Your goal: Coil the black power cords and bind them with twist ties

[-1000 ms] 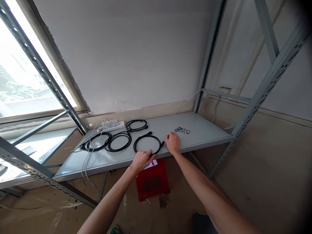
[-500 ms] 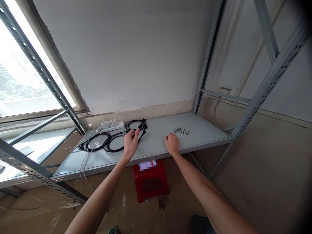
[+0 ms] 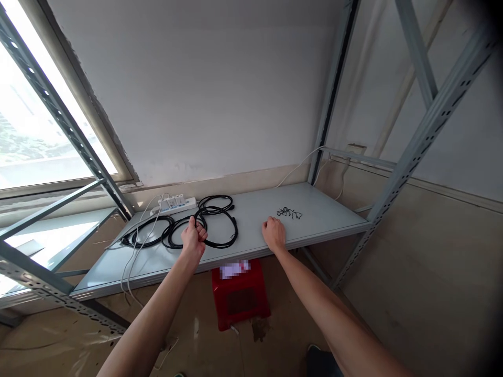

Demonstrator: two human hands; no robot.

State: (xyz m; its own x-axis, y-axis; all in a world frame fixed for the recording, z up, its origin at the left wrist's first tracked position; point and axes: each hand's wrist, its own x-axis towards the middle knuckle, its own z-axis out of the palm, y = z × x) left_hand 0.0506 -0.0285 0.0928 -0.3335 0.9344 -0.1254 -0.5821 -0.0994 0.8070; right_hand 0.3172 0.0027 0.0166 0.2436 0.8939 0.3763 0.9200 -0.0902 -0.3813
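My left hand [image 3: 193,238] is closed around a coiled black cable [image 3: 221,229], holding its loop just over the grey shelf [image 3: 259,207]. Two more black coils [image 3: 151,231] lie to its left and one coil [image 3: 215,201] lies behind it. My right hand [image 3: 273,234] rests on the shelf's front edge with its fingers curled, nothing in them. A small heap of black twist ties [image 3: 289,212] lies a little beyond the right hand.
A white power strip [image 3: 173,204] with white leads sits at the back left of the shelf. A red plastic stool [image 3: 239,293] stands on the floor under the shelf. Grey metal rack uprights [image 3: 412,152] frame both sides; a window is at left.
My left hand took the front coil from the shelf's front edge, swung it toward the back, and now holds it beside the other coils. The right hand stayed in place.
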